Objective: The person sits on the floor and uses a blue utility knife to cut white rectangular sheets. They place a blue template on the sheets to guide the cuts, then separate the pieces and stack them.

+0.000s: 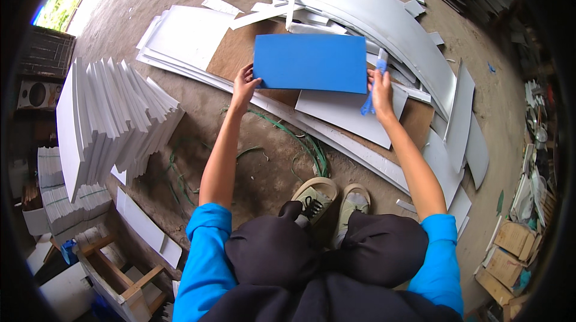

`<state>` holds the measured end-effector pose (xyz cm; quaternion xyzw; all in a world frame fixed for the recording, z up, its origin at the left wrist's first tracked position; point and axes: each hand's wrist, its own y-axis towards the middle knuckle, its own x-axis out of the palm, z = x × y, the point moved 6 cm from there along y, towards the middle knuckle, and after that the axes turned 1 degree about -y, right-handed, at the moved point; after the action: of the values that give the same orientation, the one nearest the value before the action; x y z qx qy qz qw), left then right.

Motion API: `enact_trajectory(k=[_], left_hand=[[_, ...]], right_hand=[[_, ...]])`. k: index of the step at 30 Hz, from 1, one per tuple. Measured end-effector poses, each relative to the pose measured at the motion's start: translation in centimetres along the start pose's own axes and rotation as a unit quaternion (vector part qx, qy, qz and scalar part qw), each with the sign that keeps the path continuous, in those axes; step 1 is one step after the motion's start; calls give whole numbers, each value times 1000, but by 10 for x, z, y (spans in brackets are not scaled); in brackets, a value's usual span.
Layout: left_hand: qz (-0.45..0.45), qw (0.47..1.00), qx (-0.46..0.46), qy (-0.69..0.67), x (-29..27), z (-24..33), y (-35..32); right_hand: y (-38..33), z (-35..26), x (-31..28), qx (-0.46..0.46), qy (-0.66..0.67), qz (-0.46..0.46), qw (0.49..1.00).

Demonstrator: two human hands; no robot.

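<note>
A stack of white boards [108, 118] is leaning at far left, above a wooden crate [120, 274] whose contents cannot be made out. The left hand [243, 85] is pinching the blue panel [310, 63] at its lower left corner. The panel is lying flat over a brown board [240, 52], long axis running left to right. The right hand [380, 89] is gripping its right edge together with a blue knife [372, 85].

Blue panel [310, 63] between left hand [243, 86] and cutter-holding right hand [380, 90], above white sheets [345, 112].
</note>
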<state>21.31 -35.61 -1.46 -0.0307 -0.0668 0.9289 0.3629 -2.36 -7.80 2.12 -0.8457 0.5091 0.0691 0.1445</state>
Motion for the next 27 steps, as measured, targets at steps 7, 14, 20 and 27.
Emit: enact_trajectory(k=[7,14,20,27], left_hand=[[-134,986,53,87,87,36,-32],[-152,975,71,142,98,7,-48],[-119,962,98,227,103,0,-56],[-102,949,115,275,111,3,-37]], right_hand=[[-71,36,-100,34,122,105,986],[-108,74,-107,76,123,122,982],[-90,93,-137,44,0,141,989],[-86,95,-180,31,-375,217,901]])
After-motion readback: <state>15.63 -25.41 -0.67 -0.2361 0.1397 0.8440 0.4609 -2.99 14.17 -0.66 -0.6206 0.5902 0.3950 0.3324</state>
